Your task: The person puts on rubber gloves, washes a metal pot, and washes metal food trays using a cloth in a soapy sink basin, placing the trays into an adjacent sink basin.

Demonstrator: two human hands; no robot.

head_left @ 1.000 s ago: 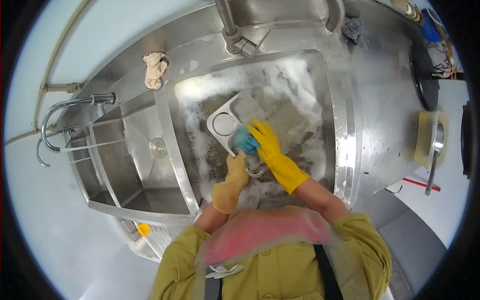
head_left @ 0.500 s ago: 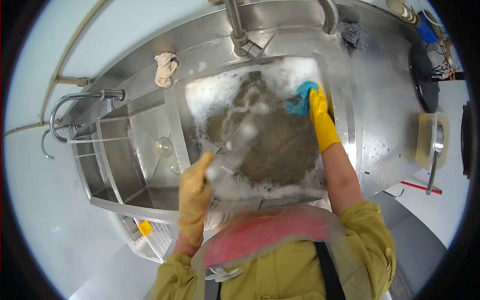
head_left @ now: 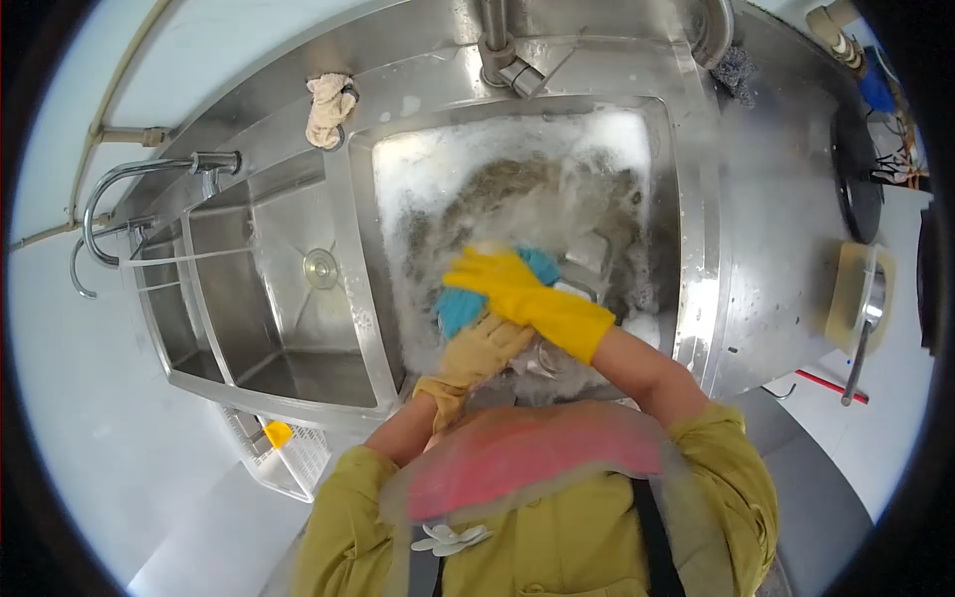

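one right hand point(head_left: 510, 289), grip clamped on blue cloth point(head_left: 460, 310), left hand point(head_left: 485, 350) alongside, grip unclear

No text, label, brand, number or sign can be read anywhere in view.

A beige cloth point(head_left: 326, 107) lies at eleven o'clock. On the right-hand surface point(head_left: 771, 269), a grey scrubber point(head_left: 736, 72) sits between one and two o'clock. A yellowish tub point(head_left: 844, 284) with a metal ladle point(head_left: 873, 294) is at three, a white basket point(head_left: 303, 453) at half past seven, a curved tap point(head_left: 149, 167) at half past nine.
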